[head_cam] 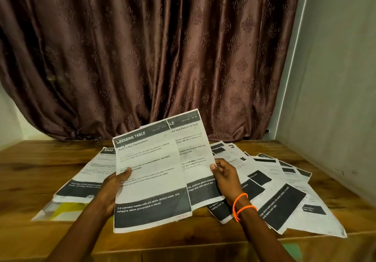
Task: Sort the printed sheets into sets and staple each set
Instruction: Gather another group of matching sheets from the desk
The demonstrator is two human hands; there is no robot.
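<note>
Two flat printed sheets, the front sheet point(150, 176) overlapping the rear sheet point(193, 156), are raised above the wooden table point(30, 172). The left hand point(114, 188) pinches the front one, the right hand point(225, 178) the rear. Loose sheets point(274, 190) fan across the table before a patterned brown curtain point(142, 48).

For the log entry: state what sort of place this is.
Probably a room in a home, used as a makeshift desk: a wooden table against a heavy patterned curtain and a plain wall, with printed sheets fanned across it.
</note>
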